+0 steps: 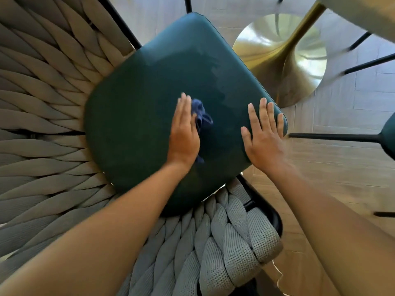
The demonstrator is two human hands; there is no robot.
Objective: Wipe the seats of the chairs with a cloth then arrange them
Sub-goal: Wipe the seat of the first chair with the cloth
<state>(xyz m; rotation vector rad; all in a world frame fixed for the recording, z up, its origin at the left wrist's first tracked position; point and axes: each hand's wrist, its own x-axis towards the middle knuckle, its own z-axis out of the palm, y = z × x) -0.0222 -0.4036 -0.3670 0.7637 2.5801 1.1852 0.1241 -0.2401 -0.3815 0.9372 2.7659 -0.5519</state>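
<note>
I look straight down on the seat (154, 107), a dark green cushion set cornerwise to me. My left hand (184, 133) lies flat near the middle of it, fingers straight and pressed together, palm down on the cloth (202, 116). The cloth is dark blue and crumpled; it sticks out from under the thumb side of that hand, and a small tail of it shows by the wrist. I cannot tell how much of it sits under the palm.

My right hand (264, 135) rests flat on the seat near its right corner, fingers (263, 113) slightly spread and straight, tips close to the edge. It holds nothing. The two hands are near each other but apart, with the cloth between them.

The backrest (42, 107) of thick grey woven rope curves around the seat on the left and below. Beyond the seat's far right edge stands the brass table base (277, 58) on the wood floor (333, 163). Black legs (333, 136) of another chair reach in from the right.
</note>
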